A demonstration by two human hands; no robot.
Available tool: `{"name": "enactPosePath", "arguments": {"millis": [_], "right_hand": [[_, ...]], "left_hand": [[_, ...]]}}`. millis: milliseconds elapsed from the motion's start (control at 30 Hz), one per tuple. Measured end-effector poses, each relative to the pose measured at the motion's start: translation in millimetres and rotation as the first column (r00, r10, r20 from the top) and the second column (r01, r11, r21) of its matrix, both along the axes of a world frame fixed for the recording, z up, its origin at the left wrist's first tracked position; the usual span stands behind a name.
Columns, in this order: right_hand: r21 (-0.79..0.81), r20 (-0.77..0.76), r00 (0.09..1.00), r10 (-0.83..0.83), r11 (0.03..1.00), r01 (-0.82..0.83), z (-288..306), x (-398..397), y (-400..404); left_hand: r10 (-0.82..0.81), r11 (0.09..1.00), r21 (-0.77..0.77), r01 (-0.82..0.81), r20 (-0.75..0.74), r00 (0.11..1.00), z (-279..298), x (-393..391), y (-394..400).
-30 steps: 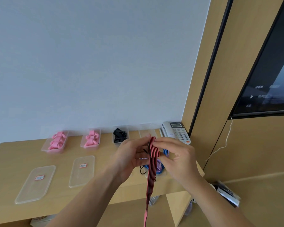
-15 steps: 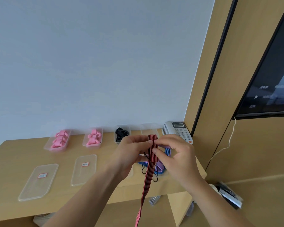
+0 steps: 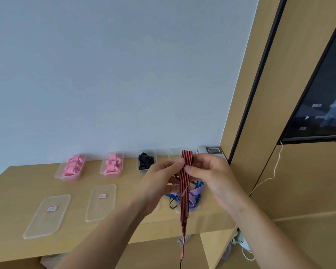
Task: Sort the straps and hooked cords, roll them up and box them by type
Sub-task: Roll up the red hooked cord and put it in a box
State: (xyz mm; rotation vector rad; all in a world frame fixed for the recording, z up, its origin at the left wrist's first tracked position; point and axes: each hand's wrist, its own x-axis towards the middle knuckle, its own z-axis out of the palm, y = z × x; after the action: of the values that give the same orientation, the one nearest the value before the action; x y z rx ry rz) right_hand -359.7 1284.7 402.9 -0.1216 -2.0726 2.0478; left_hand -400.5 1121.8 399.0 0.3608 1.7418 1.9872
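Observation:
I hold a red and black striped strap [image 3: 183, 199] up above the wooden table [image 3: 14, 187]. My left hand [image 3: 159, 181] and my right hand [image 3: 211, 171] both pinch its folded top end, and its long tail hangs down past the table's front edge. Under my hands lies a pile of blue and purple hooked cords [image 3: 194, 193] with a black hook showing. Along the wall stand two clear boxes of pink rolls [image 3: 72, 167] [image 3: 113, 166], a box of black straps [image 3: 145, 161] and a clear box [image 3: 175, 155] mostly hidden by the strap.
Two clear lids with red labels [image 3: 47, 216] [image 3: 102, 201] lie flat on the table's near left. A grey desk phone [image 3: 211, 152] sits at the back right corner by a wooden panel. A dark screen [image 3: 322, 105] hangs on the right, with a white cable [image 3: 273, 175] below it.
The strap's top end has risen a little between my fingers and the folded part looks larger. Its tail hangs shorter. The view has shifted slightly left.

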Motion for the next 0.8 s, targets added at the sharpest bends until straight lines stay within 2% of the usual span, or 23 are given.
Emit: {"name": "enactPosePath", "arguments": {"millis": [400,567,800], "right_hand": [[0.117,-0.205,0.971,-0.119,0.983,0.145,1.6,-4.9,-1.5],[0.219,-0.279,0.954,-0.112,0.960,0.177,-2.6,-1.0,-4.7],[0.315,-0.407,0.909,-0.089,0.921,0.231,-11.1,2.3,-8.7]], "left_hand": [[0.007,0.995,-0.100,0.006,0.131,0.991,5.0,3.4,9.1],[0.026,0.996,-0.090,-0.007,0.215,0.976,2.7,-2.2,9.0],[0.038,0.992,-0.130,-0.009,0.221,0.974,-0.9,-7.2,6.2]]}}
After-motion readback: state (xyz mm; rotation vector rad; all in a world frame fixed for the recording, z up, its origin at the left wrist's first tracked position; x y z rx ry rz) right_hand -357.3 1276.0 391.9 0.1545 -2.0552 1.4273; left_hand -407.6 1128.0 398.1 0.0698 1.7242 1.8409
